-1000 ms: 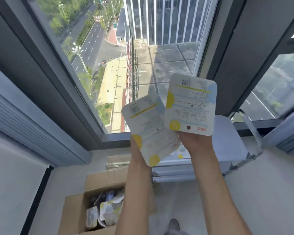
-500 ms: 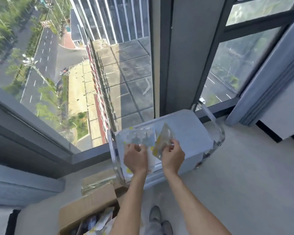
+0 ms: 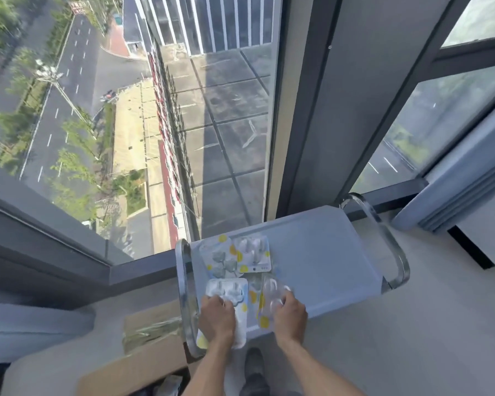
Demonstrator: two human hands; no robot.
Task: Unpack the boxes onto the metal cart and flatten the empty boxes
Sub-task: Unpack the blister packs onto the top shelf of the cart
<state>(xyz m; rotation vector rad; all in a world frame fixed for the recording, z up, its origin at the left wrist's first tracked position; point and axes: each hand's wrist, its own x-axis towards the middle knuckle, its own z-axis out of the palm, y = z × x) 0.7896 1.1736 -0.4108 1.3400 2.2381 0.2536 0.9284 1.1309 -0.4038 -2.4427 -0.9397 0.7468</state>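
A metal cart (image 3: 326, 252) with chrome handles stands against the window. Two blister packs of hooks (image 3: 235, 255) lie side by side at the far left of its top shelf. My left hand (image 3: 216, 318) grips a third white blister pack (image 3: 226, 290) flat on the shelf's near left corner. My right hand (image 3: 289, 312) holds a fourth clear pack (image 3: 266, 298) beside it, low over the shelf. An open cardboard box (image 3: 132, 370) sits on the floor at the lower left, its contents mostly out of frame.
Floor-to-ceiling windows and a dark pillar (image 3: 355, 110) stand just behind the cart. Folded grey blinds (image 3: 469, 181) hang at the right. My shoe (image 3: 255, 367) is on the pale floor between box and cart. The cart's right half is bare.
Both hands came down from face height with a pack each and now hold them on the cart's top shelf. The view swung right and down toward the cart.
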